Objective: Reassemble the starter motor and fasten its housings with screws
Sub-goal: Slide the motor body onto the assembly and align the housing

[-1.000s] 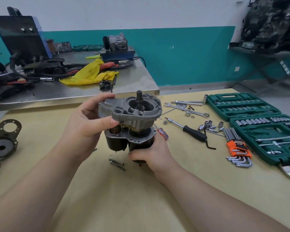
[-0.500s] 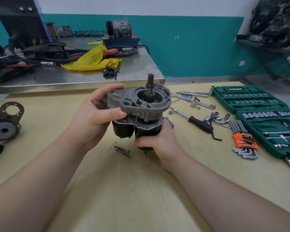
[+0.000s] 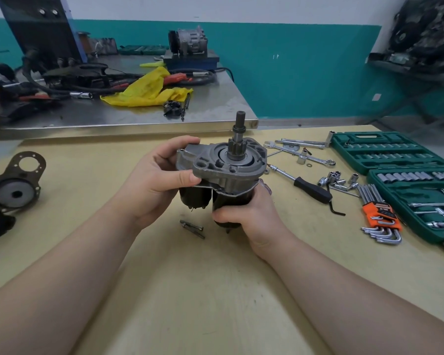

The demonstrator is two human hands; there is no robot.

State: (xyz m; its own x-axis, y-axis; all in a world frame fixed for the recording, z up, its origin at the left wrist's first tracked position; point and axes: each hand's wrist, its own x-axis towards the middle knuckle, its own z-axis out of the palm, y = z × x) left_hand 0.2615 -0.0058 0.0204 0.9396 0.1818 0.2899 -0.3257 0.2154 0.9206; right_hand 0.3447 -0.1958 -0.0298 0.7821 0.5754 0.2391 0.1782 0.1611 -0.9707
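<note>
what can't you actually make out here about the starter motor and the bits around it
- Head view: the black motor body is largely covered by the right hand; its underside is hidden.
- The seam under the grey housing: the left hand covers its left part, so full seating is unclear.
- The two screws on the table: too small to tell head type.
- The socket case: cut off by the right edge.

The starter motor stood upright mid-desk, two screws just before it, an end plate far left, socket cases and hex keys right.
</note>
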